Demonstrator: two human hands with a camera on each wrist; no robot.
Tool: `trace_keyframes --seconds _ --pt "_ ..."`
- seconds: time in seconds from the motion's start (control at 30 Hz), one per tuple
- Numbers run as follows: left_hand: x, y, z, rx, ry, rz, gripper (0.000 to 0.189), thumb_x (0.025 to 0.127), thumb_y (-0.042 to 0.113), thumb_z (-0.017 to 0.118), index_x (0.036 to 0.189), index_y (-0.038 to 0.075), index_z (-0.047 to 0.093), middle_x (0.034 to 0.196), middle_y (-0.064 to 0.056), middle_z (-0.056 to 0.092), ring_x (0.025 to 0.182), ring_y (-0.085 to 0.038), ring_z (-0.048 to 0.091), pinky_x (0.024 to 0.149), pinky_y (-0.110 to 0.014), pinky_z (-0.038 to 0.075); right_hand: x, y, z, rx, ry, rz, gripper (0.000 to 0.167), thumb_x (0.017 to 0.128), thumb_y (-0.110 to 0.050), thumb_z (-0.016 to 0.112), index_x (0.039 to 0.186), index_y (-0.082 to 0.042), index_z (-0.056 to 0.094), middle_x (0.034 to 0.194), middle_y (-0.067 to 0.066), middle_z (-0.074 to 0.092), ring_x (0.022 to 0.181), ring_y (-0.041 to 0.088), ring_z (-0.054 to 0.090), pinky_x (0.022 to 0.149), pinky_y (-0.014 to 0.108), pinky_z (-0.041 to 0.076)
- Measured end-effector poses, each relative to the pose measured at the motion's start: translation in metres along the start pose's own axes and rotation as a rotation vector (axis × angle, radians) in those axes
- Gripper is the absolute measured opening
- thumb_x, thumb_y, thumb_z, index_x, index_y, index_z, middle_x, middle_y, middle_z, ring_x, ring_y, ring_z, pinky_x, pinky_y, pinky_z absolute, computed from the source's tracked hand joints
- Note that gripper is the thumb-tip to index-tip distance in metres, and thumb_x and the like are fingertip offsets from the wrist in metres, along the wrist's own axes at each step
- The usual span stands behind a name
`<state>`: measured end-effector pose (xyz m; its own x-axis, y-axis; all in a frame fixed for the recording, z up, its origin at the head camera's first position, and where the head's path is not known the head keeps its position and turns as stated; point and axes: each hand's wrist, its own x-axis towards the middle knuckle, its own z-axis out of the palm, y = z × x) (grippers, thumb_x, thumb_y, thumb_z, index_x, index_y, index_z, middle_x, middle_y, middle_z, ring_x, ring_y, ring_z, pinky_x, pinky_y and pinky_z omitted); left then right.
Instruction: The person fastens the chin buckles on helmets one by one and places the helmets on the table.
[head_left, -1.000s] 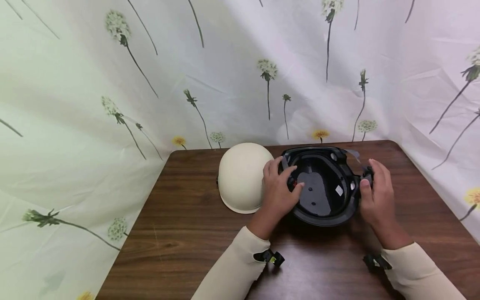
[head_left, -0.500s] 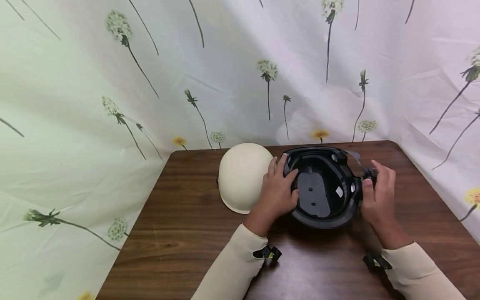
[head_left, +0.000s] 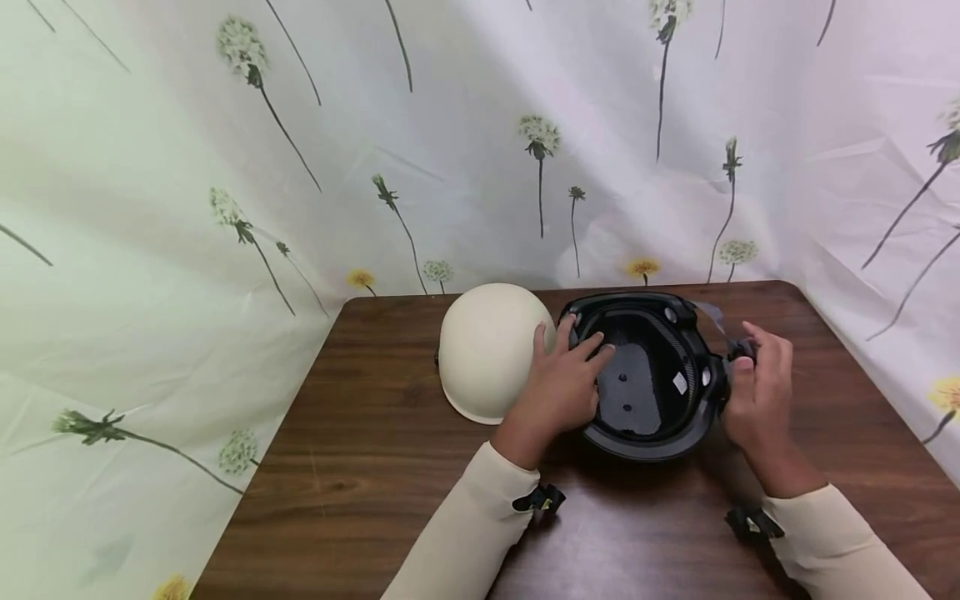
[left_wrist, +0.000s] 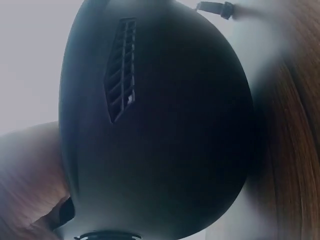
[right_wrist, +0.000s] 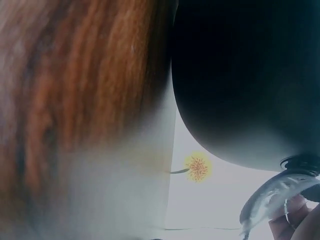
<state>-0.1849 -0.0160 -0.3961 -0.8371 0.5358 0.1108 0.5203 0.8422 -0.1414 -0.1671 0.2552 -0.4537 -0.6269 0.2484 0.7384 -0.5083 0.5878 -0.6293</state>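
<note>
A black helmet (head_left: 637, 387) lies upside down on the table, its grey mesh lining facing up. My left hand (head_left: 558, 387) rests on its left rim with fingers spread and fairly straight; the thumb is hidden. On the right side, my right hand (head_left: 757, 392) pinches the helmet's clear visor near its dark side mount. The right wrist view shows the curved visor (right_wrist: 270, 200) with fingertips behind it. In the left wrist view, the black shell has a slotted vent (left_wrist: 121, 70), and part of my left hand (left_wrist: 30, 175) is at the rim.
A cream helmet (head_left: 491, 354) stands dome up just left of the black one, partly behind my left hand. The brown wooden table (head_left: 360, 500) ends at a flower-printed cloth (head_left: 465, 167) behind and on both sides.
My left hand's fingers have spread out over the left rim, where the thumb and fingers were nearer together. My right hand has shifted slightly at the visor. The helmets stay nearly in place.
</note>
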Motion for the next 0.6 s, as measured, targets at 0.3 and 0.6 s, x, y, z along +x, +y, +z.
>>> trace_keyframes --seconds 0.3,0.6 --pt "0.0004 -0.0003 0.0065 -0.062 -0.004 -0.101 0.059 0.099 0.05 0.063 0.154 0.028 0.056 0.158 0.0 0.05 0.159 -0.046 0.007 0.116 -0.077 0.016 -0.0002 0.0001 -0.0025 0.003 -0.024 -0.013 0.064 0.112 -0.049 0.04 0.146 0.003 0.056 0.131 0.038 0.048 0.113 0.043 0.046 0.094 0.018 0.027" --pt "0.005 0.0022 0.0067 -0.097 -0.041 -0.132 0.064 0.101 0.058 0.06 0.156 0.027 0.053 0.154 -0.004 0.055 0.154 -0.052 0.024 0.112 -0.083 0.021 0.0022 -0.0024 -0.0038 0.002 -0.029 -0.022 0.066 0.112 -0.051 0.04 0.146 0.003 0.056 0.132 0.037 0.049 0.115 0.043 0.046 0.095 0.018 0.027"
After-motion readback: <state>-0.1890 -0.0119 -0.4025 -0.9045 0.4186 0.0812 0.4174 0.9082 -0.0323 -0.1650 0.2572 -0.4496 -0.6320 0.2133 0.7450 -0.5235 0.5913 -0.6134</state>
